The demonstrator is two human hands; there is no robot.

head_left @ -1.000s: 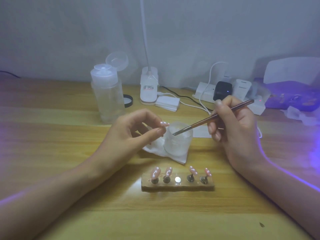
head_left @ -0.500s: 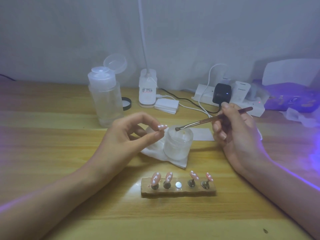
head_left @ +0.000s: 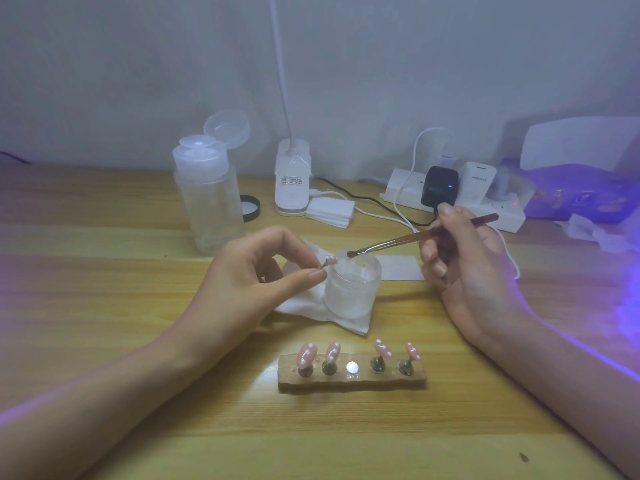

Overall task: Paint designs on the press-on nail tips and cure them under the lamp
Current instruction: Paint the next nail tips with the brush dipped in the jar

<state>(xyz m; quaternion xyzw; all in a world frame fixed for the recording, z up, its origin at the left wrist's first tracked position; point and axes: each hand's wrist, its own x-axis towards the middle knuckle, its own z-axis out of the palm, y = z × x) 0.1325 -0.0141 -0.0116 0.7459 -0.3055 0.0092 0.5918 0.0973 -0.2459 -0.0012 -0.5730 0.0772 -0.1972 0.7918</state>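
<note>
Wood table (head_left: 104,306) fills the view, with a grey wall behind. The left hand (head_left: 249,282) pinches 1 nail tip (head_left: 330,260) between thumb and forefinger, just left of the jar (head_left: 353,289); the tip's stem is mostly hidden by the fingertips. The right hand (head_left: 467,268) grips a brush (head_left: 398,241), fingers curled round the handle, with the bristles at the jar's far rim; whether they touch the contents is unclear. The jar stands on a crumpled tissue (head_left: 304,308). Nearer the camera, a holder (head_left: 351,379) carries 4 pink tips (head_left: 307,353) with white dots and 1 bare metal spot in the middle. A bottle (head_left: 207,199) stands back left, lid flipped open. Far right, a white hood (head_left: 581,147), cut off by the frame edge, sits over purple light; what lies beneath is too blurred to name.
</note>
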